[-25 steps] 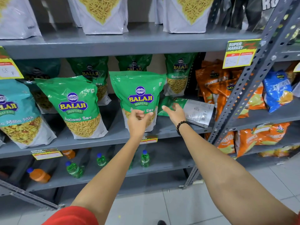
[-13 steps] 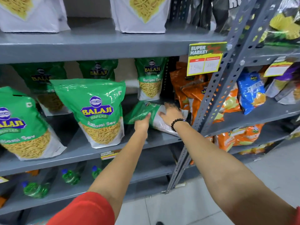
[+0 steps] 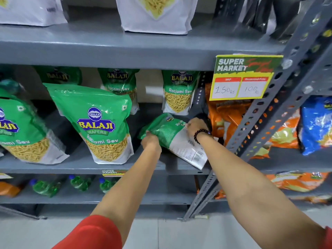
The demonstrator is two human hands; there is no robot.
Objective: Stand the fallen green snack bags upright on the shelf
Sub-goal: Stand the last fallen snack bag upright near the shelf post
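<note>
Hands in red sleeves reach from the near edge to the middle tier of a grey slotted-steel shelf (image 3: 86,165), where one fallen green plastic snack bag (image 3: 168,133) lies tilted on its back, printed rear panel and barcode up, white base toward the shelf's front edge at right. The left hand (image 3: 150,141) is closed on the bag's green top corner, fingers curled under the film; the right hand (image 3: 195,126), a black bead bracelet (image 3: 201,135) at its wrist, presses curled fingers on the bag's far upper edge, just beside the orange snack packets (image 3: 226,119). Gripped at both ends near its top, the pouch looks ready to be swung up onto its flat base, which appears to be the step in hand. Left of it, two large green pouches already stand upright at the front: one fully seen (image 3: 100,123), a second (image 3: 19,130) cut by the frame's left edge. Behind them, in the back row, three more green pouches stand against the wall, with the rightmost (image 3: 179,90) directly behind the fallen one; whether another hides in the dark far left cannot be told. Above hangs one yellow-edged supermarket price card (image 3: 244,78), and on the top tier sit two white pouches (image 3: 156,13).
</note>
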